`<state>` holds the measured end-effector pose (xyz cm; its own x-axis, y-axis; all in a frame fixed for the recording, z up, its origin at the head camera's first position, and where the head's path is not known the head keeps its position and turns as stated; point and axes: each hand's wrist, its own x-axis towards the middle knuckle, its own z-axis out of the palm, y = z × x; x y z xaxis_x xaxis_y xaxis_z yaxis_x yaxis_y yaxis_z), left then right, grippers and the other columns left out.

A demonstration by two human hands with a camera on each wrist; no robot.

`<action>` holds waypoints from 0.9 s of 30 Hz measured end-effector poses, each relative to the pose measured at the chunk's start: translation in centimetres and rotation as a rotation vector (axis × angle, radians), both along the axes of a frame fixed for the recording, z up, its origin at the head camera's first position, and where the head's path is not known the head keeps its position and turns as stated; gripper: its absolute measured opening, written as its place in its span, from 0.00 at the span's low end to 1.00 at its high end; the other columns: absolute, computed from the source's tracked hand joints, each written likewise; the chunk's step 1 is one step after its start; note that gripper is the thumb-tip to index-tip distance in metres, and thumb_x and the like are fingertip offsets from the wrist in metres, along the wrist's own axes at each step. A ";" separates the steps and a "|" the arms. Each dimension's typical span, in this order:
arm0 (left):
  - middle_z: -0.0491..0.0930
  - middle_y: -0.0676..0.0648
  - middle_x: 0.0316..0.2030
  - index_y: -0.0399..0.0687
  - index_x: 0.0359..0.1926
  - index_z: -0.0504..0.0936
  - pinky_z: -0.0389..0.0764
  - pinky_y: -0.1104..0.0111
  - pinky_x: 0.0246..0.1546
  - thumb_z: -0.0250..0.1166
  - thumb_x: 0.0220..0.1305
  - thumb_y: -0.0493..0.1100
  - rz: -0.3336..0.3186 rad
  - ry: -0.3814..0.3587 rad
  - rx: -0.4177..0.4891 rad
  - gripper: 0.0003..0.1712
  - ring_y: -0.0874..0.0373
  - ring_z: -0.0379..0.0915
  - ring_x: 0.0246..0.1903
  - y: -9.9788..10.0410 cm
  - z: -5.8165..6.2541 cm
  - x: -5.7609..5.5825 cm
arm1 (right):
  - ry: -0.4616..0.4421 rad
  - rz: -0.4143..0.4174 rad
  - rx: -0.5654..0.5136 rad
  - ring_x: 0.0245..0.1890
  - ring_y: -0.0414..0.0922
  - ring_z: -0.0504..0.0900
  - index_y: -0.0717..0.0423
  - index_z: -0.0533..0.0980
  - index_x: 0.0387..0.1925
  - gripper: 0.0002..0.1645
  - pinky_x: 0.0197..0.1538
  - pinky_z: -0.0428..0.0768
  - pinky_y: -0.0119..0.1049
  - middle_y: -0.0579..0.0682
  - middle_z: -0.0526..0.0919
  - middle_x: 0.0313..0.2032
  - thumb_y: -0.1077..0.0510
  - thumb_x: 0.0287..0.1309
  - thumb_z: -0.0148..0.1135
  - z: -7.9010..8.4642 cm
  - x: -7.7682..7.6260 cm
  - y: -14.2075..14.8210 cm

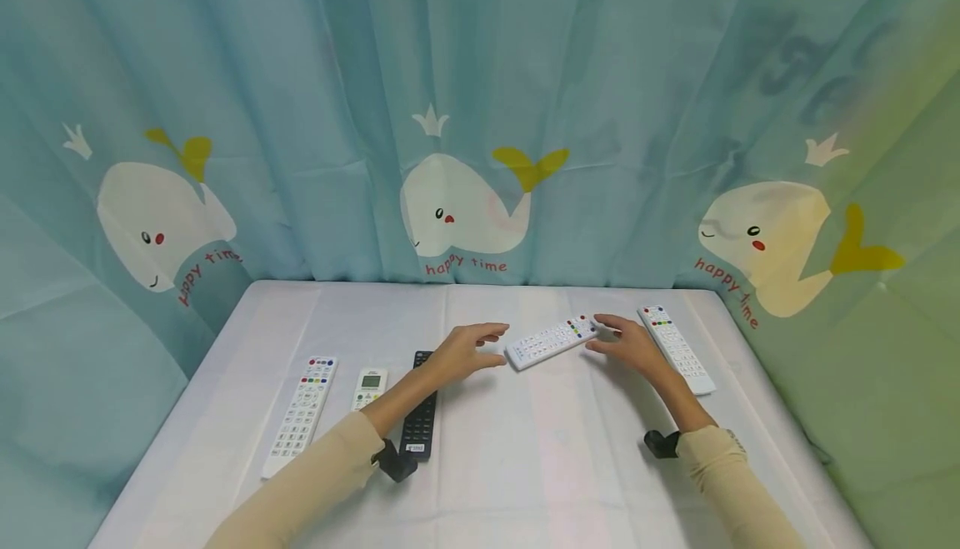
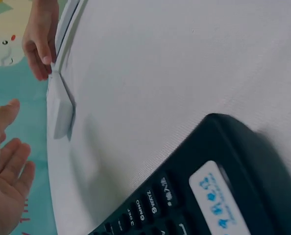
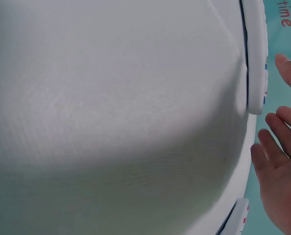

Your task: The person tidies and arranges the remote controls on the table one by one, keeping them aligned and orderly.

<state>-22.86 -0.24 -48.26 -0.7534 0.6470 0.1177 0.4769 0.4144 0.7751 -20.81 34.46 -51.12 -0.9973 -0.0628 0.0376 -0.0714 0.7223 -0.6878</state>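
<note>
Between my two hands a white remote control lies slantwise on the table, its coloured buttons toward the right. My left hand is beside its left end, fingers and thumb spread with nothing between them. At the other end my right hand is close to the coloured buttons, thumb apart from the fingers. The left wrist view shows the left palm empty and the remote's end beyond it. In the right wrist view the right hand has loosely extended fingers near the remote.
A second white remote lies right of the right hand. On the left are another white remote, a small remote with a display and a black remote, partly under the left forearm. A whale-print curtain hangs behind the table.
</note>
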 end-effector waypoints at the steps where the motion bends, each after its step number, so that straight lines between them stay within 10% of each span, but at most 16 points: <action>1: 0.76 0.44 0.63 0.41 0.68 0.73 0.74 0.65 0.59 0.71 0.63 0.41 -0.003 -0.009 -0.011 0.33 0.52 0.74 0.59 0.1 -0.1 -0.1 | -0.008 -0.007 0.013 0.62 0.70 0.69 0.70 0.71 0.64 0.39 0.62 0.70 0.60 0.71 0.70 0.64 0.53 0.57 0.73 -0.1 0.0 0.0; 27: 0.76 0.43 0.63 0.41 0.69 0.72 0.71 0.61 0.63 0.73 0.60 0.41 -0.087 -0.014 -0.238 0.36 0.51 0.74 0.59 2.7 -2.2 -3.5 | -0.054 -0.011 0.104 0.67 0.67 0.63 0.71 0.68 0.66 0.44 0.68 0.61 0.59 0.71 0.69 0.64 0.51 0.55 0.75 -1.6 -0.9 0.3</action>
<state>-26.33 2.45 -50.44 -0.6944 0.7174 -0.0559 0.5082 0.5440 0.6677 -21.72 34.72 -52.69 -0.9984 -0.0526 -0.0225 -0.0279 0.7904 -0.6119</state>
